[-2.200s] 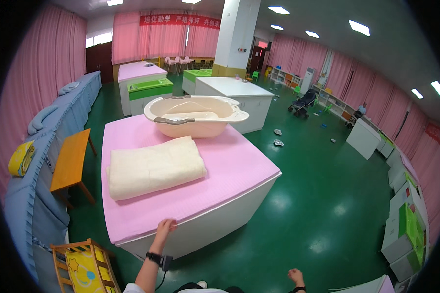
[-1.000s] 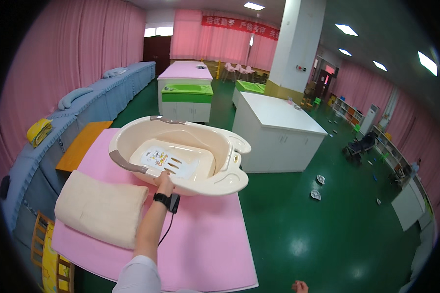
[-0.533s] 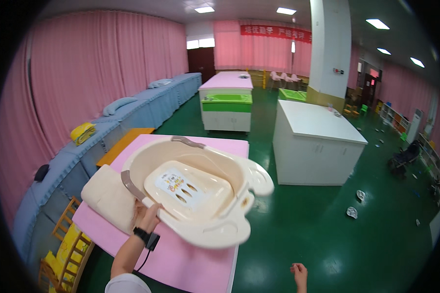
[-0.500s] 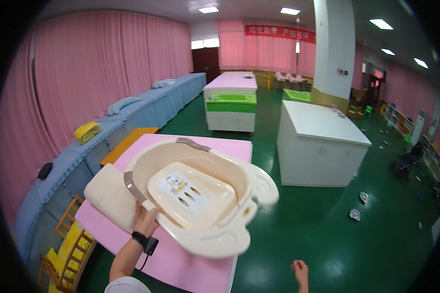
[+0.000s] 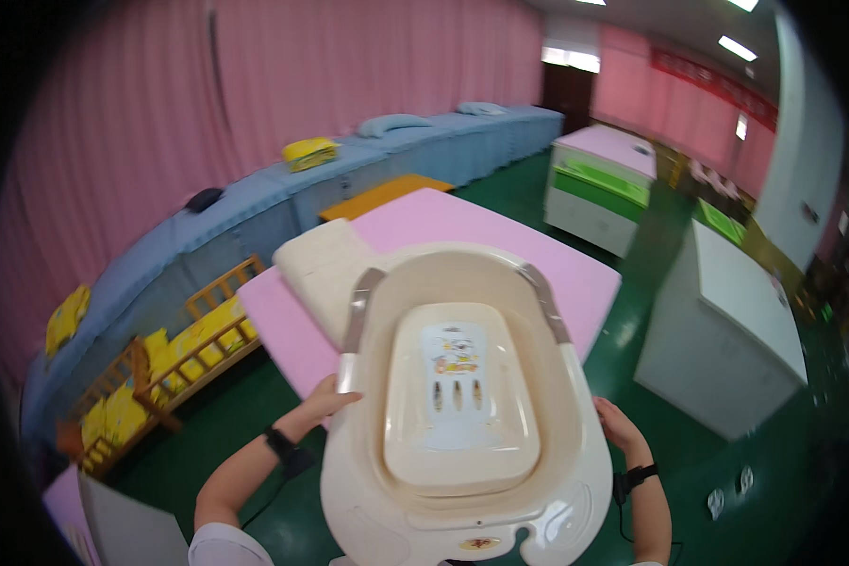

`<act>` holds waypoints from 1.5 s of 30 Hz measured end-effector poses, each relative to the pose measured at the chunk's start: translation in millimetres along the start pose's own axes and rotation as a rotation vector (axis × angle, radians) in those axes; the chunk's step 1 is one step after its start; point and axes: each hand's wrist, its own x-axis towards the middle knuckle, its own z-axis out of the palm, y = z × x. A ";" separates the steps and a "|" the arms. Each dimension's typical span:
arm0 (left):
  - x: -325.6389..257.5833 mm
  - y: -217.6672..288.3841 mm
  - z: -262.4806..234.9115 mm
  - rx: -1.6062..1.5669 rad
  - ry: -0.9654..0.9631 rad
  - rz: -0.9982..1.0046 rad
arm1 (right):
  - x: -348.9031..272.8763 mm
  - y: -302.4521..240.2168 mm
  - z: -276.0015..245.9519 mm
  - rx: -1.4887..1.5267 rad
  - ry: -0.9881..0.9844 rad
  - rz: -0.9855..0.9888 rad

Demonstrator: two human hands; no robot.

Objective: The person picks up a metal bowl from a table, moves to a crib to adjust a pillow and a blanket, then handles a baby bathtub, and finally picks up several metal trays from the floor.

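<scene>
A cream baby bathtub [image 5: 561, 406] with brown-grey grips on its sides is right in front of me, tilted so that its inside faces me. In its bottom is a cream panel [image 5: 509, 415] with a printed sticker and three slots. My left hand [image 5: 330, 401] is closed on the tub's left rim. At the right rim is my right hand [image 5: 621, 426], closed against the edge with its fingers partly hidden behind the tub. Beyond the tub stands a pink-topped table [image 5: 415, 217], where a thick cream folded pad [image 5: 321, 269] lies at the left edge.
Blue-draped beds [image 5: 255, 193] run along the pink curtains [image 5: 141, 123]. A wooden crib [image 5: 198, 344] with yellow bedding stands at left, and an orange bench [image 5: 387, 193] behind the table. At right are a white cabinet [image 5: 717, 349] and shiny objects [image 5: 716, 503] on the green floor.
The tub has swung from sideways to straight before me, its notched end now toward me. My right hand has come up to its right rim. The view has turned left.
</scene>
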 end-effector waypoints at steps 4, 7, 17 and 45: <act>2.8 -13.8 12.4 -0.072 0.120 0.308 | 30.7 -22.8 33.9 -0.375 0.183 -0.163; -27.7 1.8 30.7 0.379 0.335 0.181 | 20.8 -3.1 17.1 -0.537 0.321 -0.129; -108.4 -16.9 61.1 0.446 0.632 -0.022 | 7.2 -62.5 63.9 -0.863 0.057 -0.115; -594.1 -158.0 -169.9 0.248 1.521 -0.468 | 103.0 -21.5 775.1 -1.493 -0.831 -0.771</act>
